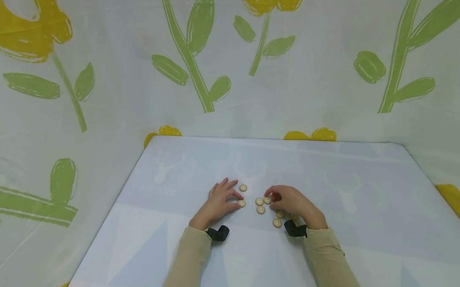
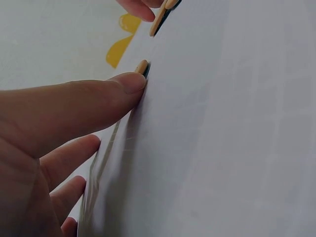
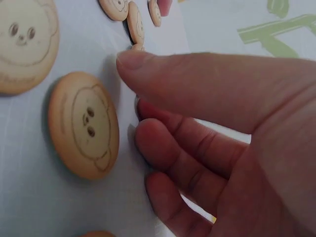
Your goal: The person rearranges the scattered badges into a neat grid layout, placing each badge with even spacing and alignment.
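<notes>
Thumb and index finger of my left hand [image 1: 216, 205] pinch the edges of a round tan disc [image 1: 241, 203] on the table; the other fingers spread outward. In the left wrist view the thumb covers part of that disc [image 2: 142, 67]. My right hand [image 1: 294, 202] pinches another disc [image 1: 267, 199] between thumb and forefinger, its other fingers curled. Two discs, an upper one [image 1: 259, 201] and a lower one [image 1: 260, 209], lie just left of it. Seen from the right wrist, a nearby disc [image 3: 84, 126] carries a line-drawn bear face.
One loose disc [image 1: 243, 188] lies beyond the left fingertips. Several more, among them a near one [image 1: 277, 223], lie under and beside the right hand. The pale patterned table [image 1: 353, 177] meets a flower-print curtain [image 1: 319, 73] at its back and left edges.
</notes>
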`<control>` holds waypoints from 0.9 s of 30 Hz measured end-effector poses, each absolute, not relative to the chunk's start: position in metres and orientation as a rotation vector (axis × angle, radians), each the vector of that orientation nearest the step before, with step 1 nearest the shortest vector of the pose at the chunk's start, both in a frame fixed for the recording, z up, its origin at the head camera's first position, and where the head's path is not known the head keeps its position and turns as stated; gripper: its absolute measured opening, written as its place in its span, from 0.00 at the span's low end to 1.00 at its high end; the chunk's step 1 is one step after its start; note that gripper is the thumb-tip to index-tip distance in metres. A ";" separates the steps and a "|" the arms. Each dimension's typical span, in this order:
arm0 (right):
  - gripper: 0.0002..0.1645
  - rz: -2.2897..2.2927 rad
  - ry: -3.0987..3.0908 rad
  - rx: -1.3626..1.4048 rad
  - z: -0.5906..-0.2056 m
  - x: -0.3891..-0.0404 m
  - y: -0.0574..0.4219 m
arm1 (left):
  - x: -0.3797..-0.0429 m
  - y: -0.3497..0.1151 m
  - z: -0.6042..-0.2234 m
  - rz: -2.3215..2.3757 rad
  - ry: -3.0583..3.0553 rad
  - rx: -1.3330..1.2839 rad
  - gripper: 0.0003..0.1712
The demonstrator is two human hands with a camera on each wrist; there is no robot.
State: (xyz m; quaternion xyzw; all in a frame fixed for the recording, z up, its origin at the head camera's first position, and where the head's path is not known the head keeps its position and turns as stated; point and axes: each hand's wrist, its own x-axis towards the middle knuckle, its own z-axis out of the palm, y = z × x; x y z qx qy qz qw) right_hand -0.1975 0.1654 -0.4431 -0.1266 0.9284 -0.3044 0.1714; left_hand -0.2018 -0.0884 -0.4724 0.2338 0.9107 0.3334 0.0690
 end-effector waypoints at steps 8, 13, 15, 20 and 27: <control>0.11 -0.805 2.694 -0.366 -0.445 -0.198 0.161 | -0.203 -0.089 -0.474 0.989 2.747 0.694 0.08; 0.10 -0.776 2.716 -0.371 -0.444 -0.198 0.159 | -0.202 -0.089 -0.475 0.991 2.745 0.698 0.08; 0.10 -0.766 2.723 -0.360 -0.444 -0.198 0.159 | -0.202 -0.089 -0.475 0.990 2.747 0.697 0.08; 0.11 -0.757 2.722 -0.350 -0.443 -0.198 0.160 | -0.203 -0.089 -0.475 0.995 2.753 0.700 0.08; 0.11 -0.789 2.685 -0.325 -0.443 -0.198 0.161 | -0.202 -0.088 -0.475 0.989 2.751 0.693 0.08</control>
